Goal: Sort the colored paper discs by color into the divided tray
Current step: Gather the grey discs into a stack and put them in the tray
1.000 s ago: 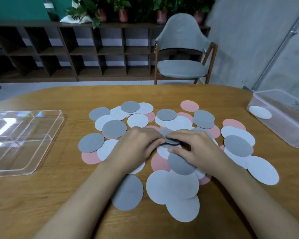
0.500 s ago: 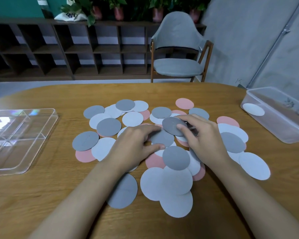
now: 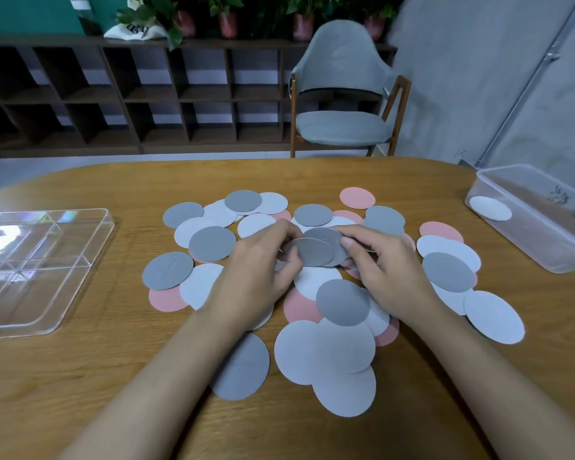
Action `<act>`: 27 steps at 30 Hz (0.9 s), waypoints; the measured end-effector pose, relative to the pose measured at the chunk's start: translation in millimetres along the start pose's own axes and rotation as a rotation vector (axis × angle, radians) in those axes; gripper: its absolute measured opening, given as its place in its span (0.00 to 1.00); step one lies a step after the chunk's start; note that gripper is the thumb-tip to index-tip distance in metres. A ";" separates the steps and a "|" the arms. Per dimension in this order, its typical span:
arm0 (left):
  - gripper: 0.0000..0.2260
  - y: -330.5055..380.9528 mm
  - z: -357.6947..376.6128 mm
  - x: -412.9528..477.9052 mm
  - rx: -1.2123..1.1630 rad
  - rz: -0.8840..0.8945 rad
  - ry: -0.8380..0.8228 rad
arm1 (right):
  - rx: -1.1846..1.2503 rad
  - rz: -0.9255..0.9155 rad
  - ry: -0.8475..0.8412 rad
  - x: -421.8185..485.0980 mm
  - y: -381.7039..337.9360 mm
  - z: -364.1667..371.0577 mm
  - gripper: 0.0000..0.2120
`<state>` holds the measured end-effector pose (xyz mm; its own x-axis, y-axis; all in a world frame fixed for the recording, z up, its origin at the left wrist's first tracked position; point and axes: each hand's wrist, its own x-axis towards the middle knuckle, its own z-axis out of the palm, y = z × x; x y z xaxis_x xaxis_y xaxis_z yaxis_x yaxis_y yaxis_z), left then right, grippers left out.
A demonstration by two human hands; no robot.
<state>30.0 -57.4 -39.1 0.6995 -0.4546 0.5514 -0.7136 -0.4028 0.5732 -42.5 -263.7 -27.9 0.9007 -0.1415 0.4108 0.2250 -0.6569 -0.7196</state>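
Note:
Dark grey, pale grey and pink paper discs lie overlapped in a pile (image 3: 342,303) on the middle of the wooden table (image 3: 80,376). Just above the pile, my left hand (image 3: 256,270) and my right hand (image 3: 385,263) meet. Together they pinch a small stack of dark grey discs (image 3: 319,249), lifted and tilted, the left at its left edge and the right at its right edge. The clear divided tray (image 3: 44,260) sits at the far left, apart from both hands.
A clear plastic tub (image 3: 545,224) with one pale disc inside stands at the right edge of the table. A grey chair (image 3: 342,91) stands beyond the far side of the table, with dark shelves behind it.
My right hand picked a dark grey disc off the pile and brought it to the left hand. Both hands now hold the grey discs raised above the pile.

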 end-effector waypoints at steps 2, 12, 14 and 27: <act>0.04 -0.4 1.2 1.6 -0.040 -0.037 0.050 | 0.005 0.016 -0.033 -0.6 -0.8 1.6 0.15; 0.07 1.0 4.4 -0.3 -0.149 -0.189 0.096 | -0.032 0.034 -0.090 -1.7 -6.5 2.0 0.12; 0.09 6.1 4.0 -0.8 -0.019 -0.119 0.108 | -0.042 0.048 -0.073 -0.9 -3.6 1.5 0.12; 0.27 13.7 5.7 -7.1 0.032 0.104 -0.459 | -0.015 0.094 0.002 1.8 7.5 -4.4 0.12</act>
<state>15.0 -64.3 -38.6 0.5402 -0.7951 0.2755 -0.7847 -0.3577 0.5062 -40.8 -272.1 -30.1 0.9169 -0.2041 0.3430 0.1340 -0.6520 -0.7463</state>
